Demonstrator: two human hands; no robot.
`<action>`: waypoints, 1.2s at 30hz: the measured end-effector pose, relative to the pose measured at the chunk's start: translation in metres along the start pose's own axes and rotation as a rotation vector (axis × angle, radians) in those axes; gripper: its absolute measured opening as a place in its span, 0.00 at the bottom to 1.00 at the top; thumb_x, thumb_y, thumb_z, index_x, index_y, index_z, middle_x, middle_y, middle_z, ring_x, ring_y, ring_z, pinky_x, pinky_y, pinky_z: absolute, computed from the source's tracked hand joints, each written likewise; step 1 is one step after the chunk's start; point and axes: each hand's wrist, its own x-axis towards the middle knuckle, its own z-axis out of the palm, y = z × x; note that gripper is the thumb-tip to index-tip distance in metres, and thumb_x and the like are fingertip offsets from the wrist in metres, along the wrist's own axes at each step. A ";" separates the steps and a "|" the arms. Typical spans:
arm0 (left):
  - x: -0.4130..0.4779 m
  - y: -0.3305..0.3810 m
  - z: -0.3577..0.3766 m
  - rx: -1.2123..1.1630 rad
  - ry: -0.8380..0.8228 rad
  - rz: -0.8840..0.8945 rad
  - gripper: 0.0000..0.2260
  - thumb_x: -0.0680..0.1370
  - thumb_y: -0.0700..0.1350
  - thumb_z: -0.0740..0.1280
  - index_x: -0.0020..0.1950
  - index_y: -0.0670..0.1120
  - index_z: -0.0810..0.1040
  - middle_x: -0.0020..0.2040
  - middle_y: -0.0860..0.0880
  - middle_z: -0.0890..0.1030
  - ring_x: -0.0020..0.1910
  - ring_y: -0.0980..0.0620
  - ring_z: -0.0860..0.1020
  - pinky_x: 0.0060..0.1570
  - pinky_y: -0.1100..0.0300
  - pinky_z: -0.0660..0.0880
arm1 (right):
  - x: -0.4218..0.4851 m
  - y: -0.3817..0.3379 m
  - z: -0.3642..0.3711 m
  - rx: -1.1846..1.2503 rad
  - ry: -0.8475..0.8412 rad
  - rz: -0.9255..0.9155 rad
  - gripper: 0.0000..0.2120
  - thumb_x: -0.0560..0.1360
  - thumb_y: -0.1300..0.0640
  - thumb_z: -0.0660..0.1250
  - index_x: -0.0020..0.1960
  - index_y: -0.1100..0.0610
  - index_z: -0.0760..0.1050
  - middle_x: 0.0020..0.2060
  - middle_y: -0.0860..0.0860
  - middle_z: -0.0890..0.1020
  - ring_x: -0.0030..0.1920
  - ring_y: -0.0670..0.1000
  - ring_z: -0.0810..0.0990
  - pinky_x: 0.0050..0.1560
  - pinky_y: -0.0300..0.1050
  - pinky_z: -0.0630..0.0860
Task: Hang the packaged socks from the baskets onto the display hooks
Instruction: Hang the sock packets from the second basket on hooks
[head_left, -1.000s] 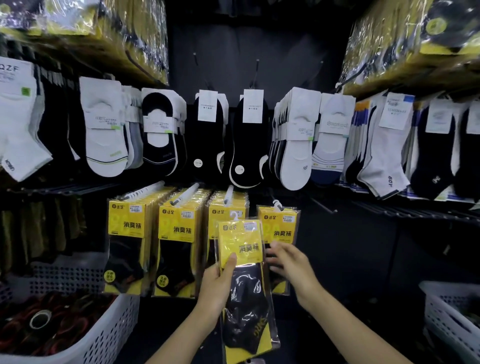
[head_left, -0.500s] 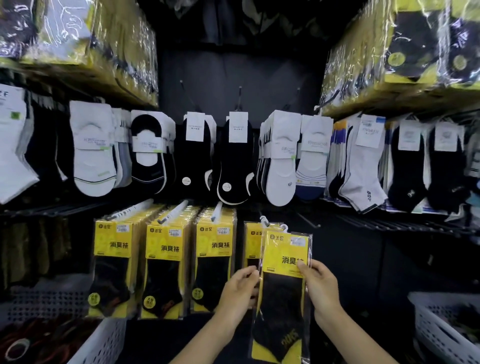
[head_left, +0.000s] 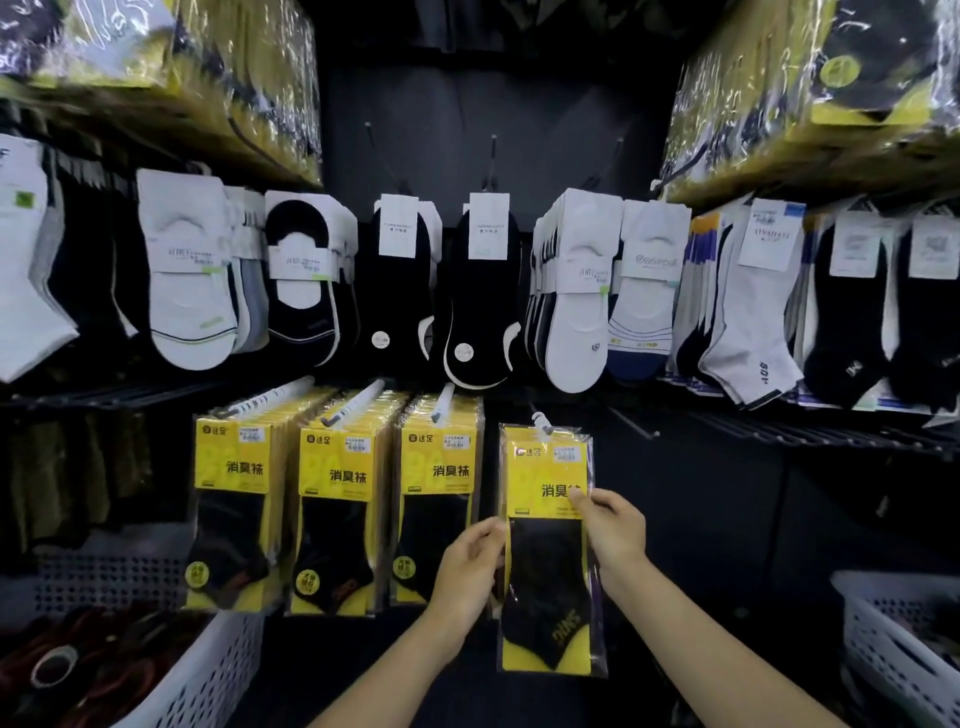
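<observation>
**Pack comes up to the fourth hook**

Pack (head_left: 548, 571) was held low a second ago, in front of the yellow rows. It has since been lifted and carried right, and now hangs upright just right of the third row. Its white hanger tab (head_left: 540, 419) is level with the other hook tips. Whether the tab is already on the hook I cannot tell, since the wire is hidden behind it. If it is on, this pack is nearly done and only needs letting go. If not, it needs a small push back.

The left grip (head_left: 470, 564) pinches the pack's left edge with curled fingers. The right grip (head_left: 610, 530) pinches the right edge, thumb on the front of the card.

From the left:
- **Left basket:** the white basket (head_left: 223, 670) is stiff plastic lattice and holds dark, reddish goods.
- **Yellow rows:** three rows (head_left: 337, 470) of the same pack hang thick on white-tipped hooks.
- **The pack itself:** a flat, glossy clear sleeve over a yellow card and a black ankle sock. It looks thin, slippery and likely to flex.
- **Right basket:** a second lattice basket (head_left: 883, 649) stands at far right.

Above, soft loose socks (head_left: 582, 291) hang on paper bands.
</observation>
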 end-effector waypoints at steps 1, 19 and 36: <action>0.002 -0.004 -0.001 0.015 0.002 -0.004 0.17 0.80 0.54 0.59 0.67 0.51 0.72 0.60 0.53 0.77 0.59 0.56 0.75 0.57 0.63 0.70 | 0.002 0.004 0.000 0.012 0.010 0.027 0.10 0.73 0.58 0.72 0.53 0.60 0.78 0.49 0.57 0.82 0.53 0.56 0.81 0.60 0.56 0.76; -0.146 -0.178 -0.069 0.290 0.041 -0.391 0.18 0.80 0.46 0.63 0.68 0.41 0.71 0.62 0.44 0.77 0.60 0.49 0.75 0.56 0.64 0.70 | -0.143 0.202 -0.065 -0.568 -0.514 0.439 0.20 0.74 0.62 0.70 0.64 0.64 0.71 0.61 0.61 0.76 0.59 0.56 0.77 0.46 0.38 0.72; -0.297 -0.301 -0.078 0.283 -0.111 -1.057 0.18 0.81 0.51 0.60 0.67 0.42 0.72 0.71 0.39 0.69 0.66 0.42 0.70 0.66 0.50 0.67 | -0.225 0.317 -0.131 -1.057 -0.801 0.950 0.33 0.75 0.47 0.69 0.73 0.61 0.61 0.73 0.57 0.65 0.71 0.57 0.67 0.68 0.50 0.69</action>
